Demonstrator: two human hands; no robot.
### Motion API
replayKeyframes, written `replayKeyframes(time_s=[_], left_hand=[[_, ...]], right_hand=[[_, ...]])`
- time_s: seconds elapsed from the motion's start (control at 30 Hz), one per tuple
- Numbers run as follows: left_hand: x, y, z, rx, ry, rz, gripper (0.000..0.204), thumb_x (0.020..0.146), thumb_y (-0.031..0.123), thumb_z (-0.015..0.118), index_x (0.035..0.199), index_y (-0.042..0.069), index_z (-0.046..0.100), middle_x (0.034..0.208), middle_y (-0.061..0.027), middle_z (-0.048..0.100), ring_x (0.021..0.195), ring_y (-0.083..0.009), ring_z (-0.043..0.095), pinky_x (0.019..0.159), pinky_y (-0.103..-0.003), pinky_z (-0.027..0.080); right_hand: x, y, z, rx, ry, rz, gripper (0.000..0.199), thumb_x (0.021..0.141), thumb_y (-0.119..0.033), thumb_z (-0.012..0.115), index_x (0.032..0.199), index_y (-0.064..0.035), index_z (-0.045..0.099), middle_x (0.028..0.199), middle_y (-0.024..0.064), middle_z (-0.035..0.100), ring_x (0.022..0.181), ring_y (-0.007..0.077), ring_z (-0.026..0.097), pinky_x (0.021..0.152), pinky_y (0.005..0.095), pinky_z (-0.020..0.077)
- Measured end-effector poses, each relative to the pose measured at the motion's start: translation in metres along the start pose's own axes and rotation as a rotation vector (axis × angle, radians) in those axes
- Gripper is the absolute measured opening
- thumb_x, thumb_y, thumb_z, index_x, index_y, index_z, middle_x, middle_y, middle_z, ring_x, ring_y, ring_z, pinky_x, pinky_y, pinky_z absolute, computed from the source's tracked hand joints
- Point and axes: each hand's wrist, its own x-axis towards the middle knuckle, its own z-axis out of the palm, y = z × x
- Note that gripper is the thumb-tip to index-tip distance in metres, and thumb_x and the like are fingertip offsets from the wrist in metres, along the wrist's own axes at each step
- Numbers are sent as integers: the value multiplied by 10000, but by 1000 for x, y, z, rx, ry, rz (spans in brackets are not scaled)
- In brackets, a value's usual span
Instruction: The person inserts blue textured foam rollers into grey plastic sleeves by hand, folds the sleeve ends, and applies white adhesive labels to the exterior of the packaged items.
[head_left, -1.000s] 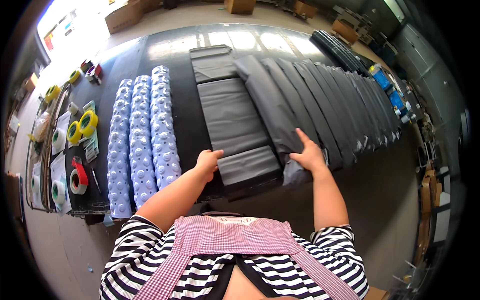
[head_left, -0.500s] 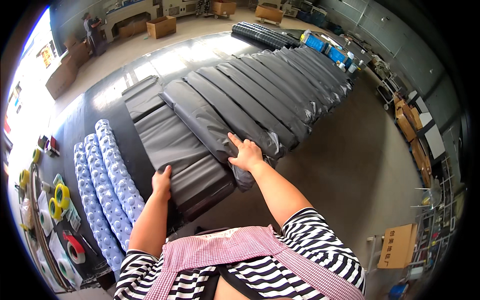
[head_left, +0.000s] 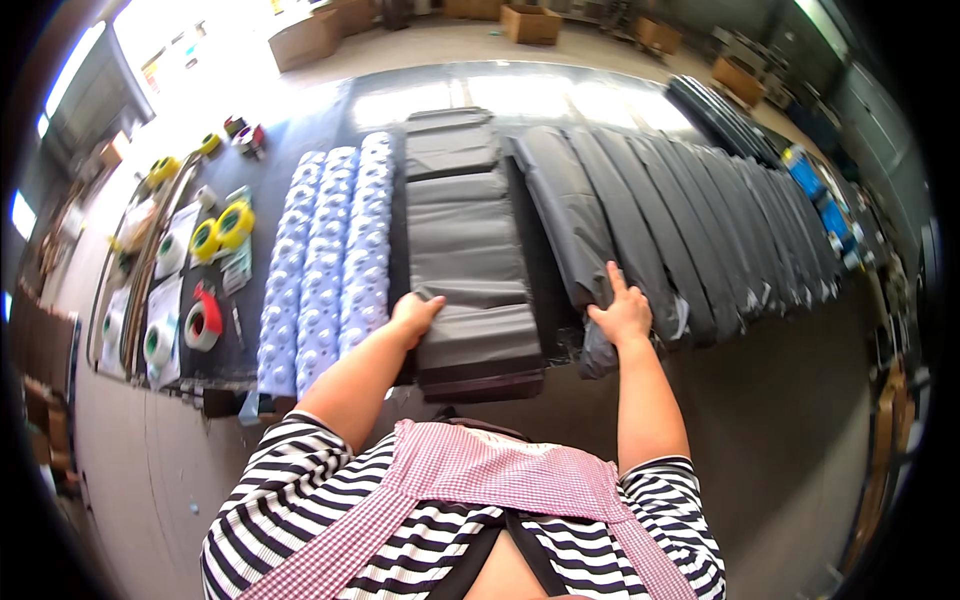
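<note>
A long flat stack of folded dark grey plastic bags point(head_left: 465, 240) lies lengthwise on the black table. My left hand point(head_left: 412, 318) is at its left edge near the front, thumb over the top and the other fingers curled at the side, partly hidden. To the right is a row of long packages wrapped in grey plastic point(head_left: 655, 215). Fingers spread, my right hand point(head_left: 625, 315) lies on the near end of the leftmost packages, with crumpled plastic below it. A strip of bare tabletop separates the stack from that row.
Three blue patterned rolls point(head_left: 325, 260) lie left of the stack. Farther left are yellow tape rolls point(head_left: 235, 225), a red-and-white tape roll point(head_left: 203, 322) and papers. Dark rolls point(head_left: 722, 120) and blue boxes point(head_left: 832, 215) stand far right. Cardboard boxes point(head_left: 530, 24) stand beyond the table.
My view has turned, so the table now runs straight across. A gap has opened between the bag stack and the wrapped packages. Both hands remain on the same things, farther apart.
</note>
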Motion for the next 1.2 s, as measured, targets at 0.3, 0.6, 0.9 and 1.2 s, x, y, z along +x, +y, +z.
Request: replayKeyframes(time_s=[0.3, 0.6, 0.9, 1.2], left_hand=[[-67, 22, -46, 687, 297, 457, 723, 824, 428, 788, 1382, 45, 534, 1412, -198, 471, 1285, -387, 463, 1093, -470, 384], [-51, 8, -87, 708, 244, 90, 1297, 707, 435, 863, 1603, 65, 2, 1547, -362, 254, 1375, -508, 389, 1149, -486, 358], [-61, 1, -123, 60, 176, 518, 1120, 665, 213, 802, 1552, -65, 177, 1404, -333, 441, 1314, -410, 475, 1109, -404, 398], [-130, 1, -79, -247, -405, 793, 771, 889, 153, 731, 1527, 77, 305, 1359, -209, 562, 1220, -336, 585, 1026, -413, 469]], right_hand=[[-8, -1, -3, 22, 5, -22, 1031, 698, -457, 821, 1578, -368, 292, 1249, 231, 567, 1153, 399, 580, 998, 468, 484], [-72, -89, 6, 746, 326, -600, 685, 779, -196, 784, 1410, -94, 537, 1241, 153, 614, 1177, 314, 574, 999, 422, 459], [-61, -262, 33, 1433, -731, -190, 875, 909, -335, 760, 1549, 15, 276, 1272, 148, 595, 1165, 210, 597, 972, 323, 483], [-62, -193, -17, 1836, -747, -79, 495, 868, -260, 746, 1271, -60, 539, 1022, 104, 679, 823, 208, 700, 722, 358, 598]])
